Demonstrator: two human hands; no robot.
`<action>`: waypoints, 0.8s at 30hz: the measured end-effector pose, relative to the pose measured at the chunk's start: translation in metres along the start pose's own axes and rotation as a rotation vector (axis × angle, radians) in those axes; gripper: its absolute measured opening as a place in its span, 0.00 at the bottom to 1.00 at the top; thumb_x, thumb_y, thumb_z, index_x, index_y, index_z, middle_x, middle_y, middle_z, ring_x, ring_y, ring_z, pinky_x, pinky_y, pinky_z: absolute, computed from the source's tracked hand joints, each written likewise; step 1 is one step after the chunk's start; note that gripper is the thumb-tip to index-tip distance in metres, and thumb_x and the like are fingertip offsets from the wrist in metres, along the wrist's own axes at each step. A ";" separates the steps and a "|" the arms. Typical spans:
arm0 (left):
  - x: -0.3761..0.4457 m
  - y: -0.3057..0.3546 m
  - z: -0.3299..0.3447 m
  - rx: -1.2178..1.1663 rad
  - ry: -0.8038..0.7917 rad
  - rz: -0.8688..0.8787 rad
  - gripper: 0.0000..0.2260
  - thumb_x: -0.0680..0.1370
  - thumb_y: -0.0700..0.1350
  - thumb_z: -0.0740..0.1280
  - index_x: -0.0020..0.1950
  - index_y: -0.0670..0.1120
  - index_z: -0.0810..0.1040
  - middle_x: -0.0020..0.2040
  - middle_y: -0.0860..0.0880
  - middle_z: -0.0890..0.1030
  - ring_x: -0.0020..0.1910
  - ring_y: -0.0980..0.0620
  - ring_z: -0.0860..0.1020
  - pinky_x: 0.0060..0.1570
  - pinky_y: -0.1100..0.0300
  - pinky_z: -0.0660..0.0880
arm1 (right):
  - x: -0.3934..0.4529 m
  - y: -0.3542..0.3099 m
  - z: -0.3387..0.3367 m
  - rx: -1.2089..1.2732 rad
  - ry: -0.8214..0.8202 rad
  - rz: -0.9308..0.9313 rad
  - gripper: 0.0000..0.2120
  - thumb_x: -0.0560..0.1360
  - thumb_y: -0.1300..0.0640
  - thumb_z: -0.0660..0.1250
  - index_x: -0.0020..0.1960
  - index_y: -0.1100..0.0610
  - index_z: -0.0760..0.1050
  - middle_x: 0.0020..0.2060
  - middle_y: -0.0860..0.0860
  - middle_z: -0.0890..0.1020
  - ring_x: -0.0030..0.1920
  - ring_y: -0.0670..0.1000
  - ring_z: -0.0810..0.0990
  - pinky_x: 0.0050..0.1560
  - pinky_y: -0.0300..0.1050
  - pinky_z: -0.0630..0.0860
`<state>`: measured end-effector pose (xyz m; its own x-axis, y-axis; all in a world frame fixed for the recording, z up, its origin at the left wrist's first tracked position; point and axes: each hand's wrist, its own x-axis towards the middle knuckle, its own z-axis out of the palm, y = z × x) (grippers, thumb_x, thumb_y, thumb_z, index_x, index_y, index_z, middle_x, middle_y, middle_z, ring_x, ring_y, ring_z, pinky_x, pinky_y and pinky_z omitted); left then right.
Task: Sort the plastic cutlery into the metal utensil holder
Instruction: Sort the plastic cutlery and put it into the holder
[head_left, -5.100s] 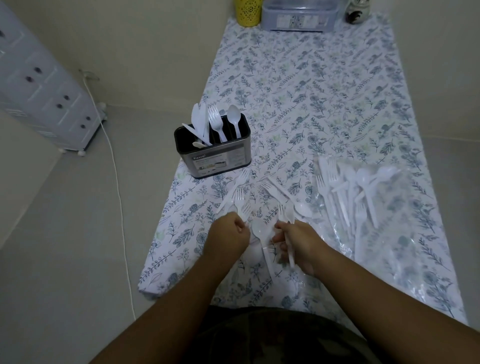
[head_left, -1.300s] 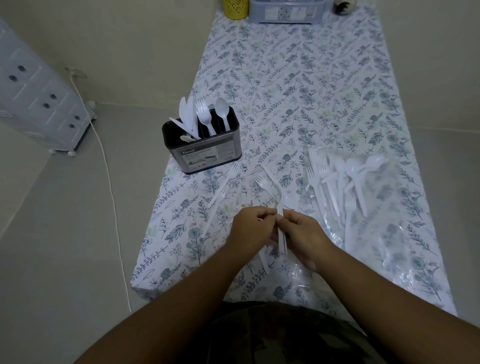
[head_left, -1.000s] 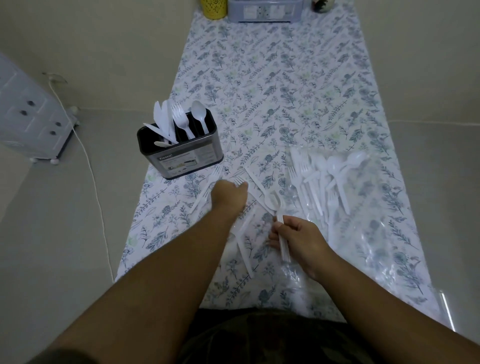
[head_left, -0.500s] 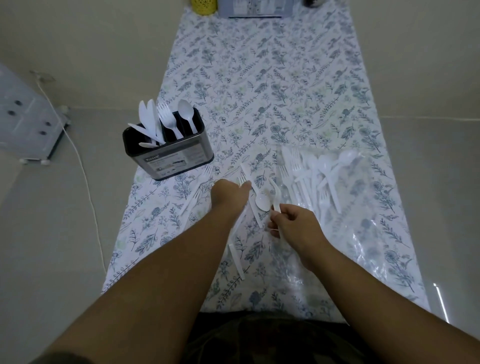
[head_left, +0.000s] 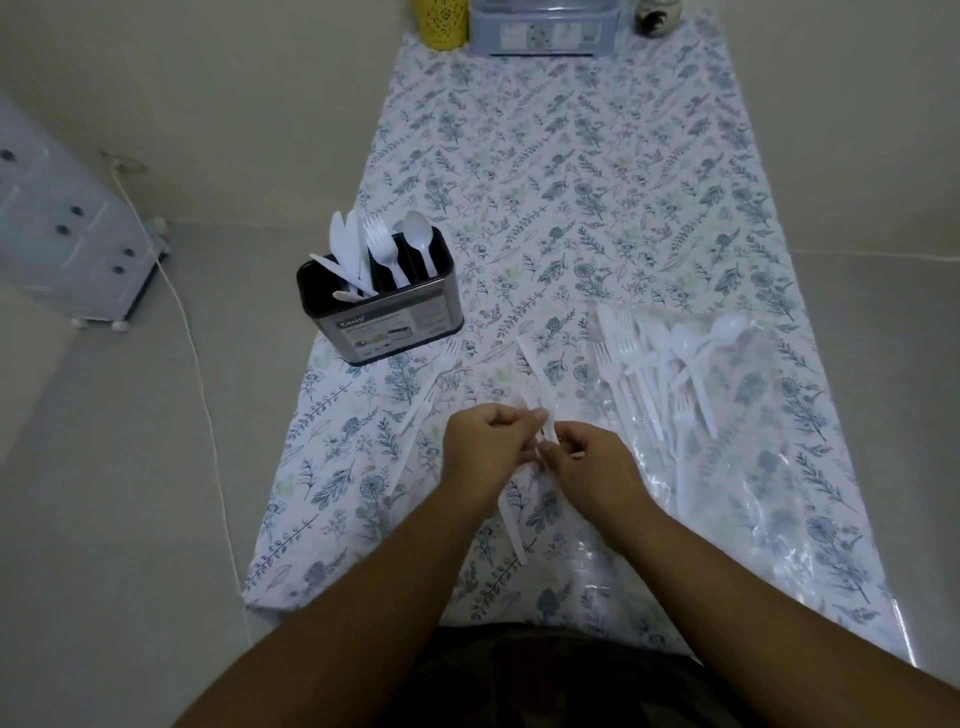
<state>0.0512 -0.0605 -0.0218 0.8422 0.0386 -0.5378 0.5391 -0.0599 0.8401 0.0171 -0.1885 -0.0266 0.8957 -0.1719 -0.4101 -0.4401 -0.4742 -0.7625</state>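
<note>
The metal utensil holder (head_left: 387, 317) stands upright at the table's left edge, with white knives (head_left: 347, 254), forks (head_left: 382, 250) and a spoon (head_left: 418, 235) in separate compartments. My left hand (head_left: 485, 448) and my right hand (head_left: 589, 465) meet at the table's near middle, both pinching a small bundle of white plastic cutlery (head_left: 544, 422); which pieces they are is hidden. A loose fork (head_left: 435, 387) lies left of my hands, one knife (head_left: 531, 359) beyond them and another knife (head_left: 511, 527) under my wrists. A pile of cutlery (head_left: 667, 366) rests on a clear plastic bag (head_left: 737, 467) to the right.
The floral tablecloth (head_left: 571, 171) covers a narrow table; its left edge drops to the floor just beside the holder. At the far end stand a yellow cup (head_left: 439, 26), a grey plastic box (head_left: 543, 28) and a small jar (head_left: 657, 18). A drawer unit (head_left: 57, 234) and white cable (head_left: 200, 395) are on the left.
My left hand reached forward over the loose cutlery, then came back and closed against my right hand, which has kept its bundle. The view tilted back up.
</note>
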 end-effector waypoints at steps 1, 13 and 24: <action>-0.003 -0.001 -0.004 -0.025 0.006 -0.017 0.08 0.73 0.45 0.77 0.45 0.40 0.85 0.37 0.43 0.86 0.38 0.47 0.86 0.43 0.55 0.84 | 0.001 -0.001 0.005 -0.004 -0.014 0.009 0.17 0.78 0.56 0.69 0.35 0.60 0.67 0.30 0.55 0.70 0.32 0.52 0.69 0.36 0.47 0.67; 0.064 -0.010 -0.102 0.661 0.318 0.326 0.09 0.74 0.43 0.74 0.53 0.43 0.81 0.47 0.47 0.81 0.47 0.50 0.78 0.46 0.62 0.74 | -0.004 -0.006 0.030 0.418 -0.164 0.230 0.06 0.77 0.64 0.72 0.51 0.67 0.81 0.41 0.64 0.86 0.34 0.57 0.82 0.38 0.53 0.82; 0.015 -0.006 -0.096 0.164 0.216 0.095 0.09 0.77 0.43 0.71 0.58 0.47 0.83 0.46 0.48 0.84 0.41 0.54 0.80 0.42 0.62 0.78 | 0.009 -0.012 0.022 0.652 -0.126 0.287 0.08 0.77 0.62 0.72 0.55 0.63 0.82 0.47 0.60 0.88 0.51 0.58 0.87 0.55 0.62 0.83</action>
<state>0.0607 0.0365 -0.0276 0.8786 0.2361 -0.4151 0.4659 -0.2333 0.8535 0.0291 -0.1650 -0.0319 0.7422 -0.0926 -0.6638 -0.6406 0.1929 -0.7432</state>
